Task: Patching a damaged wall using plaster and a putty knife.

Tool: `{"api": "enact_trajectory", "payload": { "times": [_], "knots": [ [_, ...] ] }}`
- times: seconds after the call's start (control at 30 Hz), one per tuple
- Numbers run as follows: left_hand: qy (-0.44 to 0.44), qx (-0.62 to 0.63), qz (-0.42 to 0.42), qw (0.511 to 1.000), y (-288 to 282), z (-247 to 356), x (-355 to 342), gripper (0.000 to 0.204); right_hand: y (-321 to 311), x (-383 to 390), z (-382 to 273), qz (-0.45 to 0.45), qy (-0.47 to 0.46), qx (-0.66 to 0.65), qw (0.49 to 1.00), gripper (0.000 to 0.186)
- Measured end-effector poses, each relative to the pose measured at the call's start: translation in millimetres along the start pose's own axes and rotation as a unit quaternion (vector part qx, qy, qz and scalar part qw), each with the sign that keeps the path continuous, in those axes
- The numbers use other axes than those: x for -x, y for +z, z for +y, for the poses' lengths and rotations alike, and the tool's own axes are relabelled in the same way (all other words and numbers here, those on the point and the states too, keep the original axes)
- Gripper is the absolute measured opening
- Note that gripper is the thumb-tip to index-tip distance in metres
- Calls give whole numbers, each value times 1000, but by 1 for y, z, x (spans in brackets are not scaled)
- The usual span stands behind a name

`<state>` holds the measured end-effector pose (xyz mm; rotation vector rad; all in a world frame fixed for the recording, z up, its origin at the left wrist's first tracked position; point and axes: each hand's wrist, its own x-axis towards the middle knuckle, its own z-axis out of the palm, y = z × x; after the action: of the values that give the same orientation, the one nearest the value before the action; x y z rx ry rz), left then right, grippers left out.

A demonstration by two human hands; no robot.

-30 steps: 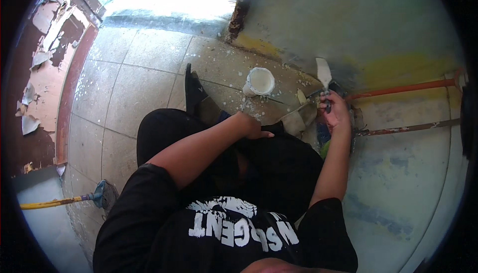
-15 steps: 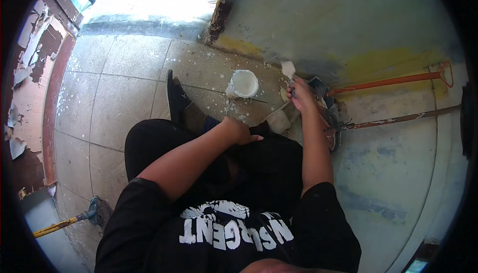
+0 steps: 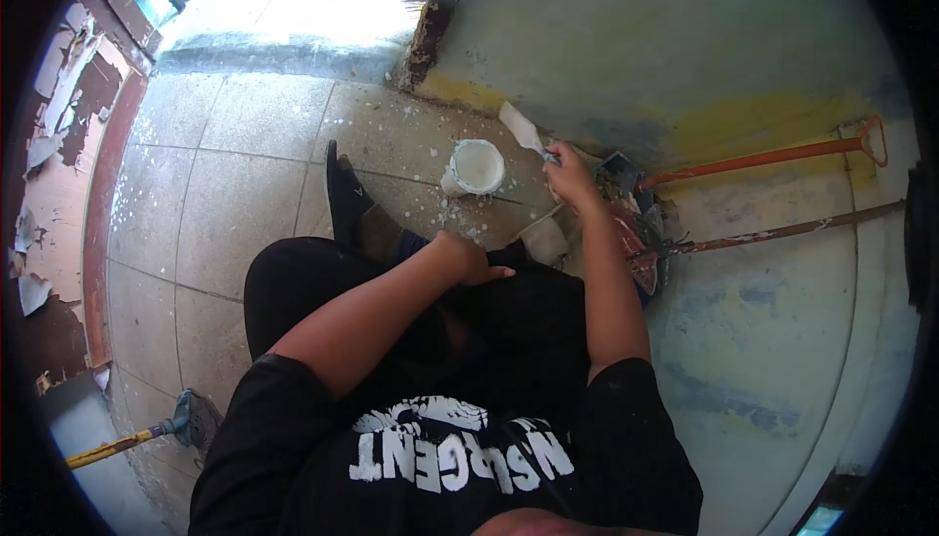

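In my right hand (image 3: 570, 176), the fingers are closed round the handle of a paintbrush (image 3: 521, 128) with white-coated bristles. The brush points up and left, close to the base of the wall. Left of and a little below the brush stands a small white bucket (image 3: 478, 166) holding white paint, its rim smeared; brush and bucket are apart. My left hand (image 3: 464, 260) rests on my dark-trousered leg with one digit stretched out and nothing visible in it. Its other fingers are mostly hidden.
A worn greenish wall (image 3: 665, 57) runs along the right. Against it lean an orange-handled tool (image 3: 763, 162) and a rusty-handled shovel (image 3: 782, 231). A whitish block-like object (image 3: 546, 240) lies by my leg. Peeling panels (image 3: 73, 145) and a yellow-handled tool (image 3: 122, 445) are at left.
My right hand has moved slightly left and turned, swinging the brush leftward from the wall's foot toward the bucket's upper right. My left hand stays on my leg.
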<state>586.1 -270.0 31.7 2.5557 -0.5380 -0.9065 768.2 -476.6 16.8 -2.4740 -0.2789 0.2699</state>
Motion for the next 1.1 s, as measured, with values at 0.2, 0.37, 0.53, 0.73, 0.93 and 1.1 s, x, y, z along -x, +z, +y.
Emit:
{"api": "enact_trajectory", "payload": {
  "times": [0.2,0.37,0.53,0.73,0.93,1.1],
  "knots": [
    [24,0,36,999,16,-9,-13,95,-40,-2,36,117,63,131,982,35],
    [16,6,26,1000,-4,-1,4,95,-42,20,-24,19,92,195,976,40],
    [28,-31,68,997,8,-5,1,96,-7,-13,-22,16,20,196,980,39],
    [36,-5,109,993,11,-5,-1,96,-8,-10,-28,111,-33,205,972,31],
    [29,-4,74,997,4,-5,1,96,-30,10,-57,15,52,250,967,41],
    [18,14,4,1000,5,-2,-10,96,-14,-18,-5,103,-8,284,953,39]
  ]
}}
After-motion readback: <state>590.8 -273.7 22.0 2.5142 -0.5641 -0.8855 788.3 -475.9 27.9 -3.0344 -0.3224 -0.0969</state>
